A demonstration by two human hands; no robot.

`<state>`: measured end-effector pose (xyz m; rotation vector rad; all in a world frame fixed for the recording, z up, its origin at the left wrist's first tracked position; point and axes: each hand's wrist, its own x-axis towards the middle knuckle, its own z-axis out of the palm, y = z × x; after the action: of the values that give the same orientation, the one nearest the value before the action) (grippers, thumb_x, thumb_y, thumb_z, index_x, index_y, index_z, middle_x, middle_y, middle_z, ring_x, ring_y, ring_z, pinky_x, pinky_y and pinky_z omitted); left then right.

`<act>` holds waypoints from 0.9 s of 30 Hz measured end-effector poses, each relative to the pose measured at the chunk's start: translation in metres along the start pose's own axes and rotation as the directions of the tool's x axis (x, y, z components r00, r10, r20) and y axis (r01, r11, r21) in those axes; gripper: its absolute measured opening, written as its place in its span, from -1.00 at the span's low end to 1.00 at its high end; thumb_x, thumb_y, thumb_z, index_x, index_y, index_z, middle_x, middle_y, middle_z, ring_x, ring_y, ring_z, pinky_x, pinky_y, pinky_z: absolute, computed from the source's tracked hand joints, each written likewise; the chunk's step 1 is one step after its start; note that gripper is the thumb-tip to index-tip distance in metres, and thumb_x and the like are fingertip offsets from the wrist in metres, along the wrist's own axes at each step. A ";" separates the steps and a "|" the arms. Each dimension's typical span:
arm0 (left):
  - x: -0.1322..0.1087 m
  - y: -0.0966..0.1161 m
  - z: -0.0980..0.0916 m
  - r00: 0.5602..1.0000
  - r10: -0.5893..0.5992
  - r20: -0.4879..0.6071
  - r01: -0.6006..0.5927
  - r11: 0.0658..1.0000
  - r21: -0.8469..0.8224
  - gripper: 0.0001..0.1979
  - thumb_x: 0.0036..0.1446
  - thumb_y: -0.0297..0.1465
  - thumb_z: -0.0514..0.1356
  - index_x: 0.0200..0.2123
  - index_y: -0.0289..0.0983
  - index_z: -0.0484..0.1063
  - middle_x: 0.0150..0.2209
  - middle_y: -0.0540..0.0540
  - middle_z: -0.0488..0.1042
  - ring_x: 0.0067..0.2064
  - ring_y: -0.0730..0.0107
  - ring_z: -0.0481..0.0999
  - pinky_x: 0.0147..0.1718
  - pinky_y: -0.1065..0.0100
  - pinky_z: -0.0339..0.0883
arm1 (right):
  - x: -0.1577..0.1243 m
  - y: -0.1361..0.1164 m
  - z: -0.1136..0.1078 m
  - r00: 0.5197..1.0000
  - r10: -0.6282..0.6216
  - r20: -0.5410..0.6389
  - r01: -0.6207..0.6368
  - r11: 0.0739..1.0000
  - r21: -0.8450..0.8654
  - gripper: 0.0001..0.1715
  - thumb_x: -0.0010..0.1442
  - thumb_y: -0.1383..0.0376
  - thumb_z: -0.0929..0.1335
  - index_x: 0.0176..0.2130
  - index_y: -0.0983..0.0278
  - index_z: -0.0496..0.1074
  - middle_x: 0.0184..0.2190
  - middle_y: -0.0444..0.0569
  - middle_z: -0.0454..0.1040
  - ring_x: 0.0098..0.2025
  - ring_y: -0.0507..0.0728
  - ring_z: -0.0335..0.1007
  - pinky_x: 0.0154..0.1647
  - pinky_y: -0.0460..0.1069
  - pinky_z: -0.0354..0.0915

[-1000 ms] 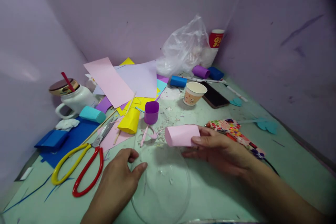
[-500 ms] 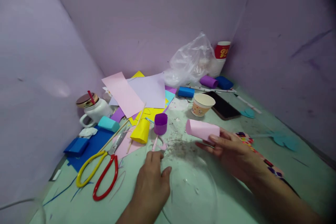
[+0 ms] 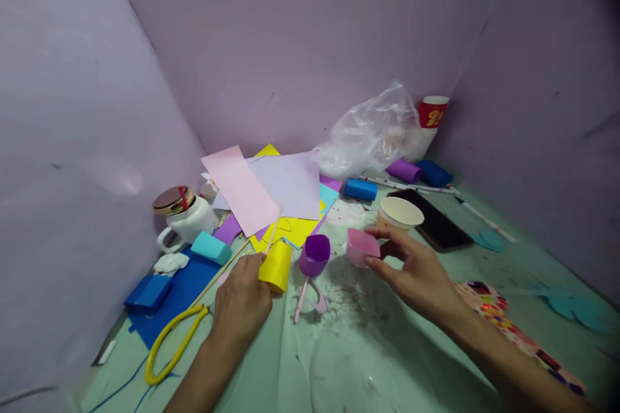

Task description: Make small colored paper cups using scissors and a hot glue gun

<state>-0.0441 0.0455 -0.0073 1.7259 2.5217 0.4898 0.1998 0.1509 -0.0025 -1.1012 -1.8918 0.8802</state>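
My right hand (image 3: 411,268) pinches a short pink paper tube (image 3: 362,251) between thumb and fingers, its open end facing up. Left of it stands a purple paper tube (image 3: 314,258), and in front of that lie pink paper scraps (image 3: 310,300). My left hand (image 3: 245,297) is closed, its fingertips at the left edge of a yellow paper tube (image 3: 278,268); the fingers' far side is hidden. Under this hand lie scissors, with only the yellow handle (image 3: 169,348) plainly showing. A paper cup (image 3: 401,211) stands just behind my right hand.
Coloured paper sheets (image 3: 290,184) lie at the back, with a plastic bag (image 3: 365,135) and red cup (image 3: 433,113) to their right. A white lidded mug (image 3: 191,222) stands left. A phone (image 3: 440,226) lies right. Clear round plastic (image 3: 356,374) lies in front.
My left hand has moved left and away from me to the yellow tube, covering the scissors' red handle. My right hand has turned the pink tube from sideways to open end up, nearer the purple tube.
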 end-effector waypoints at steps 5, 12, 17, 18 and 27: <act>-0.003 0.001 0.007 0.995 -0.011 -0.095 0.009 1.000 -0.021 -0.65 0.05 -0.57 -0.03 -0.18 -0.28 0.46 -0.17 -0.17 0.56 -0.15 0.20 0.53 -0.21 0.25 0.36 | 0.002 0.025 0.006 0.997 -0.056 0.053 0.060 0.996 -0.071 -0.57 0.07 0.20 0.36 -0.03 0.21 0.34 -0.11 0.09 0.48 -0.28 0.23 0.47 -0.20 0.23 0.41; -0.025 -0.002 0.002 0.975 0.015 -0.223 -0.049 0.988 -0.147 -0.77 0.01 -0.50 0.03 -0.34 -0.23 0.47 -0.36 -0.06 0.56 -0.35 0.34 0.52 -0.39 0.39 0.32 | -0.006 0.017 -0.008 0.969 -0.248 -0.002 0.242 0.946 -0.214 -0.36 0.09 0.10 0.37 0.13 0.12 0.21 0.07 0.13 0.30 -0.04 0.35 0.32 -0.14 0.31 0.33; -0.024 0.000 -0.004 0.975 -0.038 -0.218 -0.003 0.983 -0.182 -0.81 0.00 -0.45 0.04 -0.48 -0.22 0.46 -0.50 -0.02 0.51 -0.48 0.40 0.44 -0.50 0.40 0.21 | -0.006 0.009 -0.007 0.957 -0.276 -0.090 0.253 0.945 -0.207 -0.47 0.10 0.04 0.34 0.05 0.09 0.30 0.02 0.08 0.35 -0.05 0.37 0.31 -0.10 0.34 0.28; -0.022 0.000 -0.005 0.977 -0.057 -0.205 0.017 0.981 -0.191 -0.81 0.01 -0.44 0.05 -0.50 -0.22 0.46 -0.51 -0.01 0.51 -0.49 0.39 0.44 -0.50 0.40 0.21 | -0.006 0.010 -0.006 0.959 -0.266 -0.094 0.243 0.947 -0.208 -0.48 0.10 0.04 0.34 0.05 0.09 0.30 0.02 0.08 0.35 -0.06 0.37 0.32 -0.09 0.35 0.27; -0.011 -0.004 -0.026 0.927 -0.344 -0.148 0.252 0.865 -0.434 -0.76 -0.01 -0.24 0.10 -0.54 -0.23 0.46 -0.66 0.09 0.38 -0.56 0.42 0.34 -0.58 0.43 0.17 | -0.003 -0.004 -0.021 0.954 -0.135 -0.266 0.114 0.989 -0.091 -0.69 0.18 0.24 0.33 -0.04 0.16 0.35 -0.06 0.04 0.39 -0.13 0.23 0.41 -0.04 0.23 0.33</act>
<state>-0.0494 0.0285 0.0146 1.1591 2.5162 1.1400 0.2171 0.1506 0.0100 -1.0743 -1.7536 0.5594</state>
